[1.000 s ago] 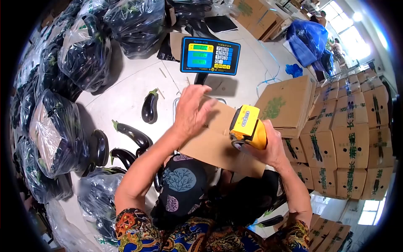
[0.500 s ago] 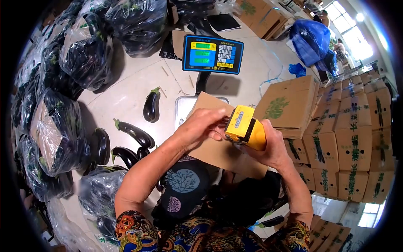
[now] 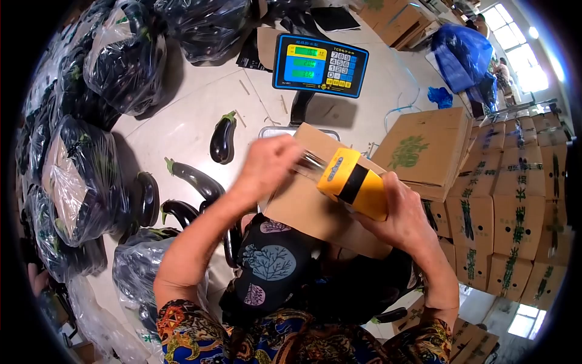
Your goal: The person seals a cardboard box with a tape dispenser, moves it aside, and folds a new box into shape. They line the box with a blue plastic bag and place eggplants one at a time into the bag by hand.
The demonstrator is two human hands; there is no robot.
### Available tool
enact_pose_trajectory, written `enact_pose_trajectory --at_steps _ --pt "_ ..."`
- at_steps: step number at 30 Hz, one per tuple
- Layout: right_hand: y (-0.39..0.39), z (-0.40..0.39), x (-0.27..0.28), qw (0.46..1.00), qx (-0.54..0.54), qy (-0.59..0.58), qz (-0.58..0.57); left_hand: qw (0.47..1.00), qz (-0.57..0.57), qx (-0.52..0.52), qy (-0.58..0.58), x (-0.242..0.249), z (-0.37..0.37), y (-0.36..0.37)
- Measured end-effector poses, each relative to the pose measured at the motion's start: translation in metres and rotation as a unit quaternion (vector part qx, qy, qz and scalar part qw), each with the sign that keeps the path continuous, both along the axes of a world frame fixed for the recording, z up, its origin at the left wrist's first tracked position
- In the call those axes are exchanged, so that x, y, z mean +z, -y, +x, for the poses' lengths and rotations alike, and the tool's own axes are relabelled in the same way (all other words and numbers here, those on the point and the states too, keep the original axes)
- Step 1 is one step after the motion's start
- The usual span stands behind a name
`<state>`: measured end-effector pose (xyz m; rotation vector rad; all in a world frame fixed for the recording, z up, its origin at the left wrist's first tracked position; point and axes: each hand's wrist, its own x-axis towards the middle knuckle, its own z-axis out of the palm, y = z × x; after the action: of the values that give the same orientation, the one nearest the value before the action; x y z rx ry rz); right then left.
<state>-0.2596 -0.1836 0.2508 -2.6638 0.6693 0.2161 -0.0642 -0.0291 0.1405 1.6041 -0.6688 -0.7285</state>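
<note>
My right hand (image 3: pixel 403 209) is wrapped round a yellow tape dispenser (image 3: pixel 359 184) with a black band. A shiny strip of tape (image 3: pixel 310 162) stretches from its front to my left hand (image 3: pixel 270 162), whose fingers are closed at the strip's end and slightly blurred. Under both hands lies a brown cardboard box (image 3: pixel 300 209), resting on the scale platform (image 3: pixel 273 131) in front of my knees. The scale's display (image 3: pixel 320 65) stands beyond the box with its green readouts lit.
Loose eggplants (image 3: pixel 223 138) lie on the floor to the left. Plastic bags of eggplants (image 3: pixel 124 60) line the far left. Flat cardboard (image 3: pixel 418 148) is stacked at right, beside taped cartons (image 3: pixel 518 200). A blue bag (image 3: pixel 458 57) stands at the back right.
My left hand has moved left, away from the tape dispenser, and a strip of tape now spans the gap. The dispenser has turned slightly in my right hand. The view has shifted a little.
</note>
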Motion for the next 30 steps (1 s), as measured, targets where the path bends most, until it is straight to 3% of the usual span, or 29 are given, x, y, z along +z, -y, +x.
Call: enact_pose_trajectory --at_steps 2,4,8,11,14,18,21,24,30 --pt "0.001 -0.001 0.008 0.999 -0.028 -0.025 0.008 0.992 0.051 0.082 -0.075 0.000 0.030 -0.023" --pt "0.004 -0.006 0.006 0.998 -0.004 -0.054 -0.008 0.986 -0.037 0.075 -0.143 -0.034 0.058 -0.053" --pt "0.008 -0.002 -0.006 0.998 0.050 -0.019 -0.027 0.971 -0.071 0.106 -0.201 -0.048 0.061 -0.065" --pt "0.001 0.013 0.001 0.998 0.030 -0.056 -0.020 0.967 -0.086 0.111 -0.210 -0.071 0.064 -0.065" --pt "0.002 0.015 -0.004 0.993 0.093 -0.014 -0.070 0.967 -0.065 0.129 -0.209 -0.088 0.058 -0.058" --pt "0.002 0.019 -0.009 0.995 0.076 -0.026 -0.056 0.978 0.015 0.130 -0.165 -0.130 0.040 -0.040" --pt "-0.002 0.022 -0.005 0.996 0.046 -0.052 -0.048 0.997 0.023 0.074 -0.026 -0.179 0.008 -0.016" --pt "0.003 0.017 -0.008 0.998 0.032 -0.053 -0.028 0.994 0.063 0.055 0.071 -0.140 -0.004 -0.003" --pt "0.001 0.017 -0.011 0.999 0.026 -0.033 -0.021 0.983 0.117 -0.012 0.142 -0.137 0.006 -0.005"
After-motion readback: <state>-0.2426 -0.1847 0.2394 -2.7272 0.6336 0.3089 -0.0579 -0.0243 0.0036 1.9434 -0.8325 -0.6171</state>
